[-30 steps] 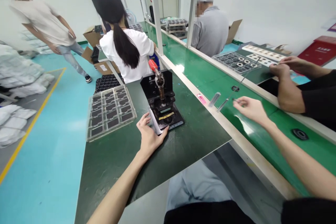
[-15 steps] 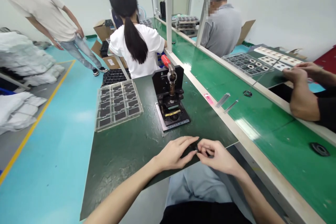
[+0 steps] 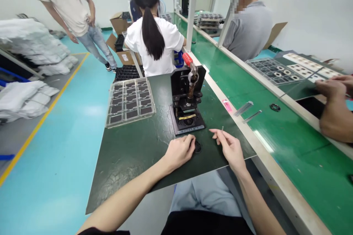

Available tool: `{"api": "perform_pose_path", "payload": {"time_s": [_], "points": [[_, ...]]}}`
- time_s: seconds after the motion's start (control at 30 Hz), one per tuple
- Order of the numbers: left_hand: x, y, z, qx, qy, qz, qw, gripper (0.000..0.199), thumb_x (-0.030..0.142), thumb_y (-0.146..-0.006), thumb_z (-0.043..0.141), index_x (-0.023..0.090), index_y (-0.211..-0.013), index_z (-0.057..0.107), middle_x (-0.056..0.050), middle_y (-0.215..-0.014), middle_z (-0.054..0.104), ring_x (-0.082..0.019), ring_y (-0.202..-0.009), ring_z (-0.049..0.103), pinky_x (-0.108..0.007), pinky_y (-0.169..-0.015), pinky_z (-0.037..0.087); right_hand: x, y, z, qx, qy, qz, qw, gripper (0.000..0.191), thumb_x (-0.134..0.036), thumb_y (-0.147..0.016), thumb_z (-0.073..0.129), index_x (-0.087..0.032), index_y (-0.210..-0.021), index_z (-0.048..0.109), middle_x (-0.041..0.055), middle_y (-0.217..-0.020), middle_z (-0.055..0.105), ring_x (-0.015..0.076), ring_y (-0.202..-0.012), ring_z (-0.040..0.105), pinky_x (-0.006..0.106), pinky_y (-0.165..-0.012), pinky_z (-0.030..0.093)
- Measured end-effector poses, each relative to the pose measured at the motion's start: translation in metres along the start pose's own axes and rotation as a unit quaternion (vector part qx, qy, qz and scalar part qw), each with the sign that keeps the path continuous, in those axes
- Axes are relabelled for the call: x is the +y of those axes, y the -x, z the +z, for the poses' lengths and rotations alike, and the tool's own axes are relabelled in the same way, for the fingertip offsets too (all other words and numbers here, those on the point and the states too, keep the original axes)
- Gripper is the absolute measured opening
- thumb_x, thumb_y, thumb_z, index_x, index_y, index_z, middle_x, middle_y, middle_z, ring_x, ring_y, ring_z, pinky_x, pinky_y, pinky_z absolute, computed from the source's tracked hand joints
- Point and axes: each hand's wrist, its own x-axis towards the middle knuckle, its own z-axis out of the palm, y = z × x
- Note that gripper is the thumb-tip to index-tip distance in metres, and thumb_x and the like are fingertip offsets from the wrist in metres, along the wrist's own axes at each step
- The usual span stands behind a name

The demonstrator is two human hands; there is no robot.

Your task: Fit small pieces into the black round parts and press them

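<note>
My left hand [image 3: 179,151] rests on the green table mat with its fingers curled closed at the left edge of a black round part [image 3: 198,147]. The fingers hide some of that part. To the right, my right hand [image 3: 231,150] is raised apart from it, thumb and fingers pinched together. A small thin sliver [image 3: 222,128] sticks up from that pinch; its kind is too small to tell. Just beyond both hands stands a black toggle-clamp press [image 3: 190,97] with a red handle, a yellow strip [image 3: 187,116] lying across its base.
A clear compartment tray [image 3: 130,102] with dark flat pieces lies left of the press. Clear strips [image 3: 244,108] and a pink piece [image 3: 227,105] lie on the ledge beside the green conveyor [image 3: 264,112]. A black ring [image 3: 275,107] sits on the belt. Co-workers sit ahead and right.
My hands were together at the black part; my right hand has drawn away to the right with a thin sliver. The left stays at the part, now flat on the mat. The view has shifted.
</note>
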Motion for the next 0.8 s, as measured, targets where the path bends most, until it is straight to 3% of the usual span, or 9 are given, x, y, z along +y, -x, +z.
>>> {"api": "perform_pose_path", "payload": {"time_s": [0.1, 0.17, 0.27, 0.37, 0.53, 0.7, 0.8], "points": [[0.001, 0.000, -0.002, 0.007, -0.046, -0.013, 0.999, 0.025, 0.032, -0.106, 0.043, 0.021, -0.104, 0.065, -0.006, -0.083, 0.075, -0.020, -0.070, 0.073, -0.028, -0.062, 0.054, -0.007, -0.003, -0.001, 0.049, 0.016, -0.054, 0.997, 0.041, -0.057, -0.099, 0.055, -0.024, -0.102, 0.079, 0.0064, -0.092, 0.069, 0.0190, -0.079, 0.063, 0.032, -0.074, 0.054], [0.002, -0.001, -0.004, 0.021, -0.038, -0.008, 0.999, 0.025, 0.035, -0.105, 0.044, 0.021, -0.104, 0.065, -0.006, -0.087, 0.075, -0.021, -0.076, 0.073, -0.029, -0.064, 0.055, -0.015, -0.009, 0.000, 0.056, 0.033, -0.095, 0.993, 0.041, -0.055, -0.101, 0.052, -0.024, -0.099, 0.079, 0.0070, -0.092, 0.068, 0.0202, -0.082, 0.063, 0.034, -0.077, 0.055], [0.005, -0.003, -0.009, 0.036, 0.011, 0.032, 0.999, 0.025, 0.041, -0.101, 0.052, 0.022, -0.113, 0.063, -0.009, -0.107, 0.073, -0.024, -0.098, 0.072, -0.034, -0.079, 0.060, -0.029, -0.024, 0.006, 0.015, 0.038, -0.127, 0.991, 0.041, -0.054, -0.103, 0.049, -0.024, -0.095, 0.077, 0.0061, -0.082, 0.067, 0.0199, -0.074, 0.062, 0.035, -0.072, 0.055], [0.005, -0.005, -0.011, 0.013, 0.078, 0.085, 0.993, 0.040, 0.044, -0.093, 0.065, 0.021, -0.124, 0.059, -0.011, -0.121, 0.070, -0.026, -0.113, 0.067, -0.039, -0.097, 0.058, -0.035, -0.046, 0.021, -0.045, 0.028, -0.156, 0.986, 0.043, -0.055, -0.102, 0.051, -0.023, -0.086, 0.074, 0.0073, -0.084, 0.071, 0.0186, -0.069, 0.063, 0.033, -0.064, 0.054], [0.001, -0.005, -0.011, -0.050, 0.100, 0.111, 0.988, 0.039, 0.041, -0.094, 0.066, 0.021, -0.127, 0.059, -0.010, -0.118, 0.072, -0.028, -0.113, 0.065, -0.044, -0.101, 0.056, -0.026, -0.075, 0.046, -0.074, 0.039, -0.172, 0.982, 0.053, -0.064, -0.100, 0.047, -0.022, -0.075, 0.067, 0.0090, -0.089, 0.074, 0.0190, -0.073, 0.066, 0.032, -0.063, 0.054], [0.001, -0.004, -0.007, -0.054, 0.088, 0.112, 0.988, 0.040, 0.045, -0.096, 0.065, 0.021, -0.127, 0.060, -0.011, -0.118, 0.072, -0.028, -0.110, 0.065, -0.044, -0.100, 0.056, -0.018, -0.081, 0.050, -0.087, 0.061, -0.172, 0.979, 0.053, -0.066, -0.100, 0.046, -0.022, -0.080, 0.068, 0.0094, -0.092, 0.076, 0.0194, -0.076, 0.068, 0.030, -0.060, 0.052], [0.001, -0.005, -0.006, -0.040, 0.078, 0.111, 0.990, 0.049, 0.053, -0.094, 0.068, 0.018, -0.126, 0.059, -0.013, -0.118, 0.071, -0.029, -0.109, 0.065, -0.046, -0.099, 0.057, -0.017, -0.078, 0.051, -0.089, 0.075, -0.176, 0.977, 0.049, -0.060, -0.101, 0.047, -0.020, -0.084, 0.071, 0.0093, -0.096, 0.076, 0.0150, -0.062, 0.063, 0.028, -0.052, 0.046]]}}
